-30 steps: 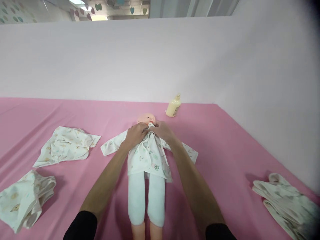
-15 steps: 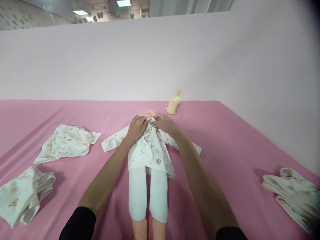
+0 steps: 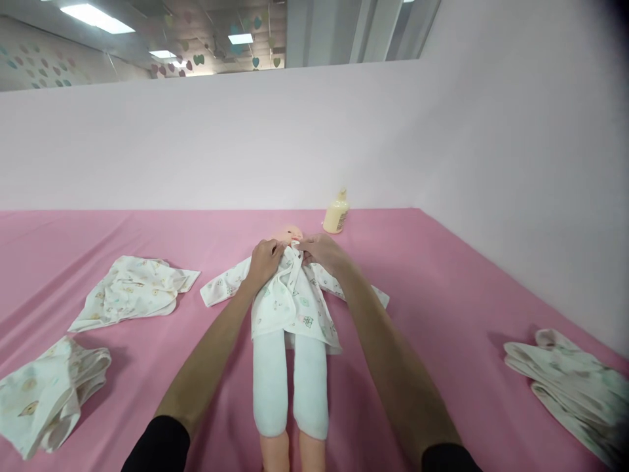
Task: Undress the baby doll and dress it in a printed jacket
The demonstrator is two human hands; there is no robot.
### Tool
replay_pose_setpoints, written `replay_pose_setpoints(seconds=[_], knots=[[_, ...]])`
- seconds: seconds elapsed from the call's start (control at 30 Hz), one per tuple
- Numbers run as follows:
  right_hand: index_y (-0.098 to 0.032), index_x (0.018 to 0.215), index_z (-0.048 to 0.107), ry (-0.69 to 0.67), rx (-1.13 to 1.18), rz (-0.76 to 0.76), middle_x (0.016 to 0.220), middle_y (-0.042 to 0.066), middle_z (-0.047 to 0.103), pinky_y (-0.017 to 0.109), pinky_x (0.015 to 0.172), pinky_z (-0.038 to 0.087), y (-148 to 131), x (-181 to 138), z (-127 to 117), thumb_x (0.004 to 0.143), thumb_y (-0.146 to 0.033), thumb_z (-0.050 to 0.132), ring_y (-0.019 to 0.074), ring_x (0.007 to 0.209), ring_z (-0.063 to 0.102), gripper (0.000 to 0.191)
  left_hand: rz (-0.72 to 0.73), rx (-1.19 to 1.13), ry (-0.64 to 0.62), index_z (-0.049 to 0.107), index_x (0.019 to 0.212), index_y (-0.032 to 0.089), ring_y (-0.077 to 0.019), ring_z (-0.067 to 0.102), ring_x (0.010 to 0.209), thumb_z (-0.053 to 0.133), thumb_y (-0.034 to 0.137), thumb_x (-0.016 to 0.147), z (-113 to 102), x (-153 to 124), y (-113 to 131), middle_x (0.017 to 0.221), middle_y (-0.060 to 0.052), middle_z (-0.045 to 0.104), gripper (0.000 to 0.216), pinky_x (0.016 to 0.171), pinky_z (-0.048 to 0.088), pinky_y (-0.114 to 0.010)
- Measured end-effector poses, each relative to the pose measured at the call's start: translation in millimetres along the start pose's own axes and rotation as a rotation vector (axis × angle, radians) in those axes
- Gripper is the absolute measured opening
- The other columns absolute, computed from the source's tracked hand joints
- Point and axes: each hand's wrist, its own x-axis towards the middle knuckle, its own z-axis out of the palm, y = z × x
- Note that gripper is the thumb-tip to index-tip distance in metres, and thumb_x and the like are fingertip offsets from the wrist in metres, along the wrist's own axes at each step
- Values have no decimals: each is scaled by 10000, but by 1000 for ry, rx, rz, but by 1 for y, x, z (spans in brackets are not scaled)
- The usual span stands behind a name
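A baby doll (image 3: pixel 289 233) lies on its back in the middle of a pink table (image 3: pixel 442 275), head away from me. It wears a white printed top (image 3: pixel 289 305) and white leggings (image 3: pixel 289 380). My left hand (image 3: pixel 265 259) and my right hand (image 3: pixel 322 252) meet at the doll's neck. Both have their fingers pinched on the collar of the top, one on each side of the front opening. The doll's face is mostly hidden behind my hands.
A cream lotion bottle (image 3: pixel 337 213) stands beyond the doll's head by the white wall. Two loose printed garments lie at the left, one (image 3: pixel 132 292) spread, one (image 3: pixel 44 393) bunched near the front edge. A folded stack of garments (image 3: pixel 570 387) lies at the right.
My hands stay at the doll's collar and have drawn the front edges closer together. The head camera has tilted up a little, so the ceiling shows more.
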Motion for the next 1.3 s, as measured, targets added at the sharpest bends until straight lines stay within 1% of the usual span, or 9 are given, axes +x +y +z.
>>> replay_pose_setpoints(seconds=[0.17, 0.33, 0.43, 0.53, 0.6, 0.87, 0.97, 1.1, 1.3], knots=[[-150, 571, 590, 4, -37, 31, 569, 26, 607, 237, 545, 520, 3, 5, 0, 772, -115, 658, 128, 537, 574, 214, -98, -178, -24, 593, 646, 171, -121, 444, 629, 537, 439, 898, -4, -1, 1, 630, 17, 551, 372, 629, 332, -260], [-141, 623, 615, 26, 5, 4, 583, 19, 594, 223, 533, 487, 4, 5, 6, 811, -107, 601, 111, 532, 546, 192, -178, -312, -145, 506, 580, 164, -91, 309, 554, 541, 478, 882, -11, 1, -2, 553, 44, 356, 437, 539, 248, -250], [-134, 620, 620, 13, 26, -17, 587, 15, 575, 210, 534, 466, 2, 3, 10, 830, -122, 596, 98, 536, 533, 212, -216, -378, -240, 603, 676, 160, -85, 338, 555, 558, 488, 875, -19, 1, -3, 601, 38, 435, 386, 517, 268, -233], [-138, 607, 611, 18, 5, -29, 587, 9, 567, 201, 530, 452, 2, 2, 12, 817, -141, 625, 92, 541, 522, 210, -253, -423, -373, 718, 877, 164, -83, 394, 549, 620, 497, 841, -29, 0, -2, 677, 21, 550, 349, 493, 300, -220], [-142, 621, 617, 27, -5, -22, 585, 4, 566, 202, 527, 450, 3, 3, 12, 803, -142, 634, 95, 545, 519, 183, -259, -450, -412, 741, 963, 161, -83, 423, 553, 662, 490, 815, -32, -1, -1, 716, 6, 596, 369, 488, 321, -216], [-141, 776, 675, 24, 0, -29, 676, 19, 626, 213, 548, 475, 6, 5, 11, 819, -141, 600, 108, 585, 557, 86, -149, -349, -281, 761, 863, 157, -120, 508, 658, 613, 443, 851, -24, -1, 0, 779, -12, 664, 322, 578, 395, -234], [-131, 709, 650, 56, -35, -1, 601, 13, 580, 219, 523, 465, 6, 5, 8, 827, -123, 583, 105, 540, 531, 136, -104, -299, -198, 756, 826, 168, -136, 552, 707, 594, 394, 868, -18, -2, 0, 787, -7, 689, 282, 647, 418, -250], [-134, 629, 636, 104, -167, 16, 554, 13, 561, 219, 500, 439, 4, 4, 5, 793, -120, 625, 103, 525, 511, 165, -69, -233, -119, 758, 868, 179, -146, 596, 755, 599, 325, 859, -12, -2, 3, 837, -11, 725, 216, 693, 433, -255], [-159, 556, 599, 62, -290, -6, 527, 0, 550, 225, 484, 402, 4, 4, 6, 734, -78, 616, 102, 513, 482, 196, -11, -149, -68, 763, 883, 192, -157, 624, 782, 560, 309, 886, -8, -2, 3, 883, -20, 754, 234, 733, 440, -269]])
